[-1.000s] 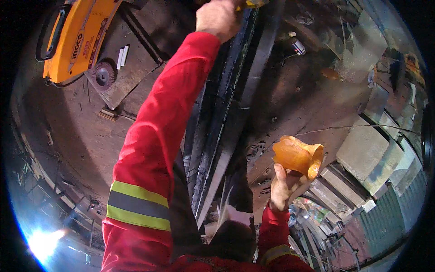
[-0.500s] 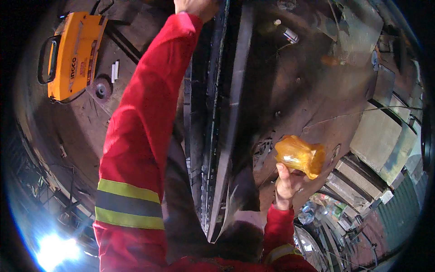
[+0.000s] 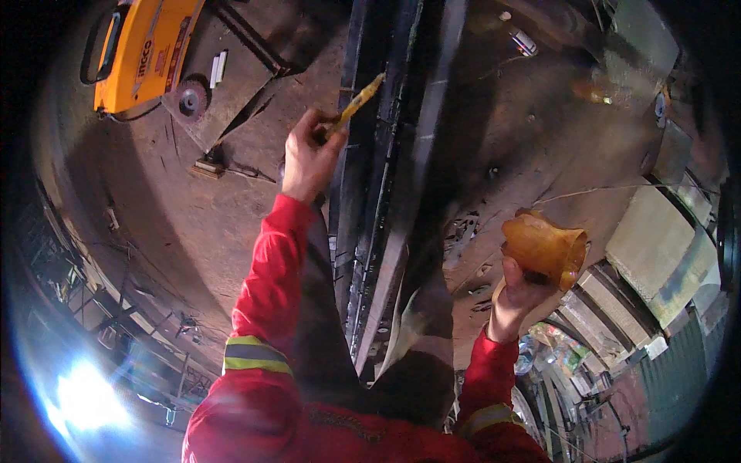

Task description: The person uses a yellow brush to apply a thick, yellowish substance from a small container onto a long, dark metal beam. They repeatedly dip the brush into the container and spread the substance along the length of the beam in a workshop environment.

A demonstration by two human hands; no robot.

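Left hand [image 3: 309, 158] now drawn back from the far end of the dark steel frame [image 3: 386, 193], grip closed on a yellow-handled brush [image 3: 353, 106] at its left edge. Right hand [image 3: 519, 297] holding an orange cup [image 3: 544, 247], lifted clear to the right.

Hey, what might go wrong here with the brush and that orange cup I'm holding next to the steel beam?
1. The orange cup in your right hand is tipped well over on its side, so anything inside may spill onto the floor.
2. Your left hand holds the brush at full arm's stretch by the dark steel beam; the sleeve could brush against it.
3. Bright glare at lower left may dazzle you.
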